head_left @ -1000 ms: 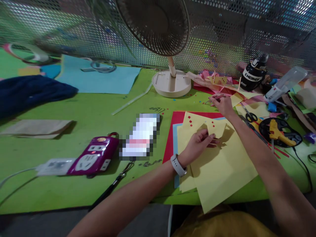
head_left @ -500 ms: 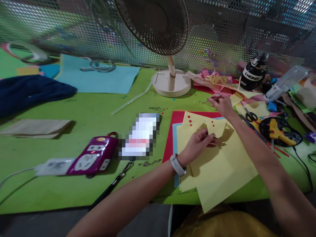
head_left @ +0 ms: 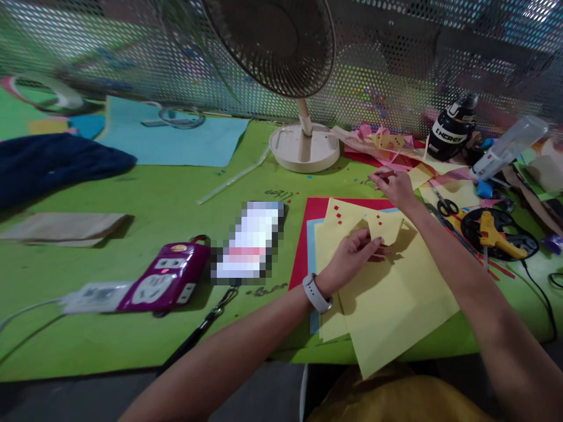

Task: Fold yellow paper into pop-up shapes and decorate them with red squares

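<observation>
Your left hand [head_left: 350, 258] pinches dotted yellow paper [head_left: 389, 230]. At its twelve o'clock, your right hand [head_left: 397, 186] curls; I can't tell around what.

"ENERGY" on the white band [head_left: 447, 135] of the black bottle [head_left: 456, 121], plus illegible handwriting [head_left: 278, 192] on the green tabletop [head_left: 162, 202].

Have green tabletop [head_left: 109, 346] carrying fan base [head_left: 305, 159], phone [head_left: 250, 240], purple power strip [head_left: 169, 275], blue sheet [head_left: 176, 146], brown paper [head_left: 65, 227], paper stack [head_left: 396, 305].
</observation>
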Motion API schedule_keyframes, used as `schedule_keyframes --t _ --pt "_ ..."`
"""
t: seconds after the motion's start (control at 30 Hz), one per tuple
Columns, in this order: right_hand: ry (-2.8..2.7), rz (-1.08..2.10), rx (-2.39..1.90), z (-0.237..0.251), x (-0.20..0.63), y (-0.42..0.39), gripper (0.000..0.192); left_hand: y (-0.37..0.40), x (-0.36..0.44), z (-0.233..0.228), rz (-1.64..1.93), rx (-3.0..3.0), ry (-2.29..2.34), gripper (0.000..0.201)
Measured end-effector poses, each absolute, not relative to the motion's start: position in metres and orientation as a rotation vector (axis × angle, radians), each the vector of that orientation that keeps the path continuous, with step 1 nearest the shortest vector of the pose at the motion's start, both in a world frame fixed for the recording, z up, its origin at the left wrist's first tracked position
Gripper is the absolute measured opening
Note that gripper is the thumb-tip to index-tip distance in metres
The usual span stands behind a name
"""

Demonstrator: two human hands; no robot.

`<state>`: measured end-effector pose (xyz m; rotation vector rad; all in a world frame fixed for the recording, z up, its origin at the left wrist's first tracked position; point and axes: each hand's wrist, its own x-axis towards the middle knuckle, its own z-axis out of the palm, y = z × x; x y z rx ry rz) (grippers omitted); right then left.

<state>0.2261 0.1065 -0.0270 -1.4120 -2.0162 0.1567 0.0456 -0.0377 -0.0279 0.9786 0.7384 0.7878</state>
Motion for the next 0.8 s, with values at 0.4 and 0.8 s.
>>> schedule_keyframes --t 0.4,0.8 --pt "-2.046 0.173 -1.452 -0.0236 0.2238 0.1047 0.033 -0.0383 0.0457 -0.0274 0.793 0.978 0.747 0.045" --pt "-1.956 0.312 -1.431 -0.021 0.2251 0.1075 0.03 -0.0382 0.0459 -0.0272 0.795 0.985 0.746 0.041"
